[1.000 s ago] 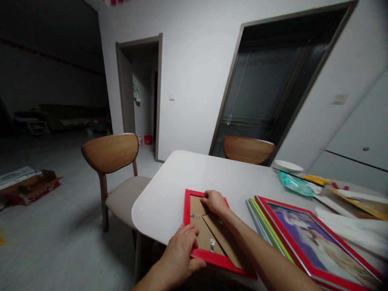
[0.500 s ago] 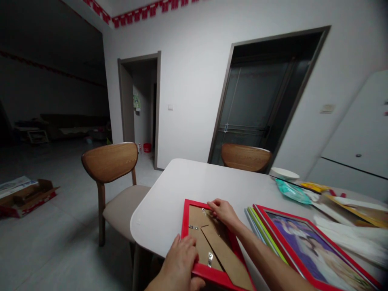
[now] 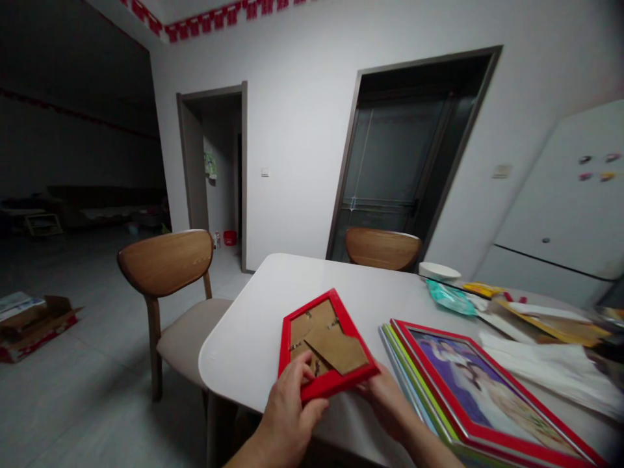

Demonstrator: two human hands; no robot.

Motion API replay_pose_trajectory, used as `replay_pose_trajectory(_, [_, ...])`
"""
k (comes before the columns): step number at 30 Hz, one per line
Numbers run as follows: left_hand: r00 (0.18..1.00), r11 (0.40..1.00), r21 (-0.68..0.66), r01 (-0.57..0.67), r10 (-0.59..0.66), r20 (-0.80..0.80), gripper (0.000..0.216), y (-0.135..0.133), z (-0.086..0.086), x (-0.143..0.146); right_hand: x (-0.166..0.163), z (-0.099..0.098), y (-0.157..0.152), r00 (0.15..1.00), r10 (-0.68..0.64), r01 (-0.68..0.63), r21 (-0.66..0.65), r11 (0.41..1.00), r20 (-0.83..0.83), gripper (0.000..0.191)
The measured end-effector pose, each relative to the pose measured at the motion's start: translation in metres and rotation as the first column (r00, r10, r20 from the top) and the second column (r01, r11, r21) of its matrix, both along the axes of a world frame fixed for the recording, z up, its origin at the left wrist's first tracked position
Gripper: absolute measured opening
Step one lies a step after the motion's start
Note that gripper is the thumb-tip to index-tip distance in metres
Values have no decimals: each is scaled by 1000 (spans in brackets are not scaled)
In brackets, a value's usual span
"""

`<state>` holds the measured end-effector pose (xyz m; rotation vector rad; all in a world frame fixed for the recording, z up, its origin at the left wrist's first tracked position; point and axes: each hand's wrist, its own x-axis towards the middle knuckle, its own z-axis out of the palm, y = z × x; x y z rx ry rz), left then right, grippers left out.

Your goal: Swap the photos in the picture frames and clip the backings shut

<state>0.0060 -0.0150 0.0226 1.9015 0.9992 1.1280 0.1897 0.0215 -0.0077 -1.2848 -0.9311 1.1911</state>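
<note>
A red picture frame point(image 3: 357, 329) is tilted up over the near part of the table, its brown backing board point(image 3: 322, 312) facing me. Small metal clips and a brown stand flap point(image 3: 338, 351) show on the back. My left hand point(image 3: 291, 396) grips the lower left edge, thumb below and fingers over the backing. At the lower right corner, my right hand point(image 3: 383, 393) holds the frame from beneath, its fingers partly hidden. To the right lies a stack of frames, topped by a red-edged framed photo point(image 3: 480, 383) of people in light clothes.
On the white table point(image 3: 244, 351), a teal packet point(image 3: 451, 298), a white bowl point(image 3: 439, 272), white wrapping point(image 3: 550, 370) and yellow-edged envelopes point(image 3: 550, 318) lie at the right. Wooden chairs stand at the left point(image 3: 166, 260) and far side point(image 3: 383, 248). An open cardboard box point(image 3: 41, 325) sits on the floor.
The red frame has been lifted and turned, its near end raised. My right hand has moved from its upper right edge down to the lower right corner. The view has shifted slightly right.
</note>
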Motion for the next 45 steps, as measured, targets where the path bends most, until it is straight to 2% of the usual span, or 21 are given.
replay_pose_trajectory(3, [934, 992, -108, 59, -17, 357, 14, -5, 9, 11, -30, 1, -6, 982, 110, -117, -41, 992, -152, 48])
replay_pose_trajectory(5, [876, 982, -158, 106, -17, 482, 22, -7, 11, 16, -45, 3, -8, 955, 123, -129, -4, 992, -269, 55])
replay_pose_trajectory(8, [820, 974, -211, 86, 52, 570, 41, -3, 6, 13, -50, 7, -10, 930, 60, -49, 38, 998, -363, 65])
replay_pose_trajectory(11, [762, 950, -310, 40, 172, 624, 51, 7, -6, -2, -38, 11, -12, 950, -23, 7, -50, 999, -313, 74])
replay_pose_trajectory(13, [761, 923, -383, 44, 218, 611, 55, 15, -15, -14, -24, 12, -11, 966, -13, -3, -60, 998, -257, 76])
replay_pose_trajectory(16, [829, 906, -411, 101, 151, 539, 58, 21, -23, -27, -4, 7, -5, 990, 28, -32, -28, 999, -136, 76])
replay_pose_trajectory(18, [899, 930, -354, 103, 66, 433, 54, 21, -26, -31, 7, 2, 2, 998, 51, -50, -30, 998, 32, 71])
replay_pose_trajectory(20, [967, 963, -268, 28, 41, 250, 49, 20, -27, -33, 16, -1, 9, 965, 53, -44, -38, 998, 258, 63])
replay_pose_trajectory(22, [996, 981, -173, -87, 88, -2, 47, 18, -28, -34, 22, -1, 14, 879, 25, -12, -30, 999, 476, 54])
replay_pose_trajectory(24, [963, 983, -82, -163, 140, -231, 45, 16, -29, -34, 27, 2, 15, 777, -9, 7, 5, 1000, 629, 48])
replay_pose_trajectory(26, [917, 985, -28, -173, 151, -369, 44, 16, -31, -34, 29, 6, 15, 704, -8, -17, 27, 999, 710, 44])
replay_pose_trajectory(29, [878, 987, -12, -163, 139, -458, 54, 18, -33, -34, 31, 10, 11, 656, 6, -40, 27, 999, 755, 44])
replay_pose_trajectory(32, [829, 987, -20, -160, 123, -546, 73, 24, -33, -32, 30, 7, 4, 598, -23, 9, 22, 1000, 801, 50])
replay_pose_trajectory(35, [815, 991, -23, -129, 93, -572, 81, 28, -36, -27, 24, -4, -4, 561, -93, 1, 111, 994, 823, 45])
replay_pose_trajectory(37, [831, 990, -24, -136, 101, -547, 78, 27, -39, -21, 20, -12, -7, 616, -158, 6, 196, 981, 772, 41])
replay_pose_trajectory(40, [874, 982, -6, -190, 166, -457, 68, 23, -38, -12, 18, -16, -9, 801, -179, 77, 199, 977, 571, 47])
replay_pose_trajectory(42, [905, 978, 49, -201, 205, -373, 63, 20, -30, -4, 22, -8, -12, 907, -144, 80, 174, 981, 395, 52])
replay_pose_trajectory(45, [940, 973, 167, -161, 202, -274, 62, 18, -7, 16, 40, 16, -27, 954, -147, 102, 178, 979, 262, 52])
